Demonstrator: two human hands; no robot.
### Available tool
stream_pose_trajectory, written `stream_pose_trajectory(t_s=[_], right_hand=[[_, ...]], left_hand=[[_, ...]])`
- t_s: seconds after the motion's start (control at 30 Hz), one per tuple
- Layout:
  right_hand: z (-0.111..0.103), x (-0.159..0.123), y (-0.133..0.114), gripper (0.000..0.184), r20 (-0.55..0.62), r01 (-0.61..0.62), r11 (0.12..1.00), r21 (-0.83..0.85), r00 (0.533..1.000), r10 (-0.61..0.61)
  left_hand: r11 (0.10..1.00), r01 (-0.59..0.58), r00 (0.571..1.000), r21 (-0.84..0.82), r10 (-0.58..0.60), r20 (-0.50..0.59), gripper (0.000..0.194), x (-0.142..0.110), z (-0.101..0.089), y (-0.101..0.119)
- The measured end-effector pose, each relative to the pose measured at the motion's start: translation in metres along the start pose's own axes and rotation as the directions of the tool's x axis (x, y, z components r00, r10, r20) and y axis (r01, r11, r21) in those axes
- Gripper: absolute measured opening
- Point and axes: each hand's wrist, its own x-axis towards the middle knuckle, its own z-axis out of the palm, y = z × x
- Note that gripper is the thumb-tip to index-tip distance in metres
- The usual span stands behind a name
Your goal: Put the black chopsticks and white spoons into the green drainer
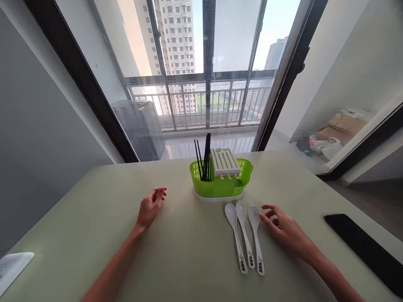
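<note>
Three white spoons (242, 214) lie side by side on the table, bowls pointing away from me and dark-marked handle ends toward me. My right hand (281, 226) is beside the rightmost spoon (254, 216), its thumb and fingers slightly apart at the edge of the bowl; whether they touch it I cannot tell. To the left, my left hand (151, 205) rests over the table with its fingers curled in and nothing visible in them. Between and beyond the hands stands a green utensil holder (201, 188) with a white slotted piece (225, 161) on it. Several black chopsticks (207, 159) stand upright in its left compartment.
A long black flat object (362, 247) lies on the pale table (189, 251) at the right. The corner of a white item (14, 268) shows at the left edge. Glass doors (208, 84) rise behind the table, with bags and cardboard (340, 130) at the far right.
</note>
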Motion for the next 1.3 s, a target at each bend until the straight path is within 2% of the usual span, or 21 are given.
stream_pose_trajectory(t_s=[0.1, 0.2, 0.3, 0.4, 0.5, 0.57, 0.63, 0.67, 0.73, 0.77, 0.83, 0.9, 0.93, 1.0, 1.1, 1.2, 1.3], right_hand=[[-0.001, 0.012, -0.006, 0.049, 0.097, 0.045, 0.995, -0.092, 0.995, -0.036], [0.001, 0.022, -0.008, 0.046, 0.177, 0.077, 0.985, -0.157, 0.983, -0.049], [0.001, 0.027, -0.003, 0.049, 0.258, 0.018, 0.994, -0.111, 0.966, 0.011], [-0.014, 0.027, -0.003, 0.055, 0.322, -0.082, 0.997, -0.014, 0.943, 0.082], [-0.044, 0.020, -0.028, 0.056, 0.235, -0.078, 0.997, 0.003, 0.969, 0.075], [-0.064, 0.012, -0.063, 0.056, 0.120, 0.011, 0.998, 0.057, 0.993, -0.018], [-0.078, 0.004, -0.109, 0.052, -0.031, 0.152, 0.985, 0.077, 0.988, -0.150], [-0.081, 0.000, -0.133, 0.048, -0.119, 0.234, 0.971, 0.047, 0.967, -0.227], [-0.080, -0.005, -0.180, 0.039, -0.302, 0.384, 0.919, -0.090, 0.869, -0.392], [-0.076, -0.005, -0.200, 0.035, -0.403, 0.436, 0.882, -0.179, 0.785, -0.470], [-0.065, 0.000, -0.229, 0.030, -0.506, 0.504, 0.782, -0.367, 0.597, -0.622], [-0.050, 0.011, -0.243, 0.023, -0.499, 0.517, 0.659, -0.546, 0.432, -0.752], [-0.042, 0.019, -0.244, 0.020, -0.463, 0.521, 0.596, -0.611, 0.376, -0.803], [-0.025, 0.034, -0.238, 0.017, -0.355, 0.534, 0.487, -0.691, 0.337, -0.872], [-0.001, 0.053, -0.219, 0.017, -0.190, 0.567, 0.364, -0.739, 0.342, -0.920], [0.021, 0.062, -0.201, 0.022, -0.100, 0.598, 0.308, -0.740, 0.356, -0.929], [0.037, 0.065, -0.188, 0.034, -0.041, 0.613, 0.295, -0.733, 0.393, -0.919]], left_hand=[[0.998, 0.012, 1.000, -0.066, -0.012, -0.005, 0.055, -0.022, -0.011, -0.019], [0.998, 0.005, 0.999, -0.067, -0.003, 0.035, 0.052, -0.031, -0.014, -0.017], [1.000, -0.004, 0.998, -0.012, 0.004, 0.063, 0.050, -0.033, -0.014, -0.009], [1.000, -0.007, 0.998, 0.008, 0.006, 0.067, 0.049, -0.035, -0.014, -0.006], [1.000, -0.008, 0.997, 0.006, 0.007, 0.073, 0.047, -0.037, -0.014, -0.006], [1.000, -0.013, 0.997, 0.007, 0.013, 0.074, 0.047, -0.037, -0.014, -0.006], [1.000, -0.019, 0.997, 0.012, 0.018, 0.070, 0.047, -0.037, -0.014, -0.006], [1.000, -0.020, 0.997, 0.014, 0.019, 0.069, 0.048, -0.037, -0.014, -0.005], [1.000, -0.015, 0.998, 0.020, 0.013, 0.067, 0.048, -0.038, -0.014, -0.004], [1.000, -0.012, 0.998, 0.021, 0.011, 0.066, 0.048, -0.038, -0.014, -0.004], [1.000, -0.015, 0.998, 0.017, 0.014, 0.066, 0.047, -0.039, -0.014, -0.003], [1.000, -0.023, 0.998, 0.012, 0.022, 0.067, 0.046, -0.040, -0.014, -0.003], [1.000, -0.023, 0.997, 0.011, 0.022, 0.067, 0.045, -0.040, -0.014, -0.003], [1.000, -0.014, 0.997, 0.010, 0.013, 0.070, 0.045, -0.041, -0.014, -0.004], [1.000, -0.004, 0.997, 0.003, 0.004, 0.079, 0.045, -0.042, -0.013, -0.005], [1.000, -0.005, 0.997, 0.003, 0.005, 0.079, 0.045, -0.043, -0.012, -0.005], [1.000, -0.008, 0.997, 0.006, 0.008, 0.082, 0.045, -0.042, -0.012, -0.006]])
